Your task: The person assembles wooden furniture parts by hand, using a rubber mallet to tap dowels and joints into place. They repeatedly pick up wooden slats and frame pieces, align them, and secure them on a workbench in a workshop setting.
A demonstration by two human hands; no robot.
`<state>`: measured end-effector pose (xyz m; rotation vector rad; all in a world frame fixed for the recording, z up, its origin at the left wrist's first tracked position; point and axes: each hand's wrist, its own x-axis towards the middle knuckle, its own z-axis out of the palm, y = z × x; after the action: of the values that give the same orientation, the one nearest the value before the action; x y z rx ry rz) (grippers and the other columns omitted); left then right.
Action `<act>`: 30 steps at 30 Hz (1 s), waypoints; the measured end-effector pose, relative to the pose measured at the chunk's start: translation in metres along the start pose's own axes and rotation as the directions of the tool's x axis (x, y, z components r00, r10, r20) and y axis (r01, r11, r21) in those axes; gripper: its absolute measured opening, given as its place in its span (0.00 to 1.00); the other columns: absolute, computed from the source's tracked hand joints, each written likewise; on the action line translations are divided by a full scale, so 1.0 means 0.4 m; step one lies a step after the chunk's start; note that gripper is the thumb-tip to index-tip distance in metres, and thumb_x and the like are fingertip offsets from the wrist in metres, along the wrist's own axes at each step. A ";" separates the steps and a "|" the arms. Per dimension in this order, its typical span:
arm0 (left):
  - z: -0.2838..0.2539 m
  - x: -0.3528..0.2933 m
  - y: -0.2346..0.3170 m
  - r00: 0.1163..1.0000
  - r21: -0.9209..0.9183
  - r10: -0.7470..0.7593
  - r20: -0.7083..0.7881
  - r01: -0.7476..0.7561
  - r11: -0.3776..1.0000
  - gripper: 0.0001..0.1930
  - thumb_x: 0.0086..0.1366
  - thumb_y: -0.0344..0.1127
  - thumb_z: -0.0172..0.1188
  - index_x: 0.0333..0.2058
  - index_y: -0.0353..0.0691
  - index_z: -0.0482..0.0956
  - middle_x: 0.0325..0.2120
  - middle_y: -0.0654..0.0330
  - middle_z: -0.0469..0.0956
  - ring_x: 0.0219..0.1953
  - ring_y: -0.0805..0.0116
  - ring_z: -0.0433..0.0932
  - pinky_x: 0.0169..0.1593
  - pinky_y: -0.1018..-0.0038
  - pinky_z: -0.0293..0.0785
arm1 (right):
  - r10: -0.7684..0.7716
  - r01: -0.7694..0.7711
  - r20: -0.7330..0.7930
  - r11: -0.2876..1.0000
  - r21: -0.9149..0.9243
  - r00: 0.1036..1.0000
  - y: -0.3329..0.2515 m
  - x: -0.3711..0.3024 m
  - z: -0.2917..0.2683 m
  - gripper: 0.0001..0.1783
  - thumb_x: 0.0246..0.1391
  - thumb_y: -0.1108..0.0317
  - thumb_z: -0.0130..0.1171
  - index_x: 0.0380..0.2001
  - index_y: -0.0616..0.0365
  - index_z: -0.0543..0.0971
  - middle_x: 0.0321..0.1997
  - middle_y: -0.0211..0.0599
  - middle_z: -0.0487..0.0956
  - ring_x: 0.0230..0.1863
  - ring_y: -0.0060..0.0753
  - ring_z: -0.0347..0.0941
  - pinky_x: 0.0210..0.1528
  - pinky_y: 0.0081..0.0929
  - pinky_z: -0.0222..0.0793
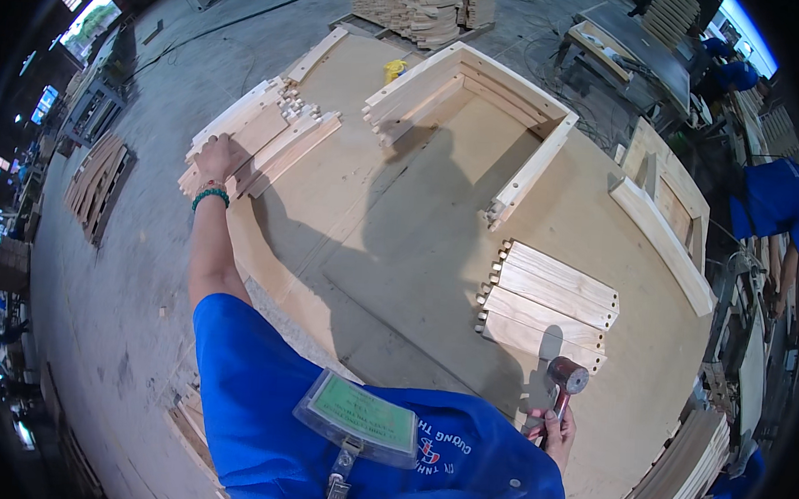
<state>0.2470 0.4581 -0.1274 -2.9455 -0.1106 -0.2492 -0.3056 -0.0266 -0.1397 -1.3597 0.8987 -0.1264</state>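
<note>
At the far left of the table, my left hand (pixel 216 157), with a green beaded bracelet on its wrist, grips the near end of a pale wooden piece (pixel 254 133). That piece lies in a pile of similar wooden pieces, several with dowels at their far ends. My fingertips are partly hidden. Close to my body on the right, my right hand (pixel 556 433) is closed around the handle of a mallet (pixel 567 376) with a reddish-brown head, held upright. Just beyond the mallet, several flat boards (pixel 550 298) lie side by side, with dowels on their left ends and holes on their right.
A three-sided wooden frame (pixel 517 84) rests on the far part of the table (pixel 398 277). Another wooden frame (pixel 668 214) lies at the right edge. A small yellow object (pixel 394 70) sits at the back. Stacked slats (pixel 677 472) stand at lower right; a co-worker (pixel 777 201) is beyond.
</note>
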 end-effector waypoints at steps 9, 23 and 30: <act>-0.112 -0.202 0.200 0.969 -0.612 0.238 -0.061 -0.224 0.758 0.20 0.60 0.46 0.59 0.45 0.39 0.73 0.34 0.54 0.78 0.34 0.58 0.77 0.37 0.66 0.72 | 0.099 -0.105 -0.159 0.994 -0.027 0.982 0.034 -0.079 -0.026 0.15 0.59 0.60 0.51 0.43 0.60 0.72 0.25 0.32 0.77 0.16 0.14 0.65 0.19 0.15 0.59; -0.330 -0.651 0.793 0.573 -0.542 0.819 -0.005 0.687 -0.484 0.21 0.66 0.41 0.52 0.53 0.36 0.66 0.36 0.61 0.73 0.39 0.69 0.75 0.51 0.66 0.75 | -0.045 0.071 -0.397 0.996 0.050 0.917 0.195 -0.101 -0.230 0.12 0.60 0.61 0.50 0.35 0.60 0.70 0.18 0.30 0.72 0.10 0.14 0.61 0.12 0.13 0.55; -0.384 -0.759 0.989 0.485 -0.571 0.873 -0.048 0.704 -0.422 0.13 0.64 0.37 0.55 0.44 0.39 0.67 0.36 0.60 0.72 0.45 0.64 0.74 0.53 0.60 0.73 | -0.049 0.157 -0.509 0.973 0.171 0.859 0.273 -0.048 -0.301 0.16 0.60 0.56 0.51 0.39 0.59 0.70 0.15 0.26 0.69 0.10 0.13 0.60 0.12 0.13 0.54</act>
<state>-0.0407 0.0236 -0.1005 0.7858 -0.4003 -0.9397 -0.4375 -0.0821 -0.2191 -1.1936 1.2083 -0.6690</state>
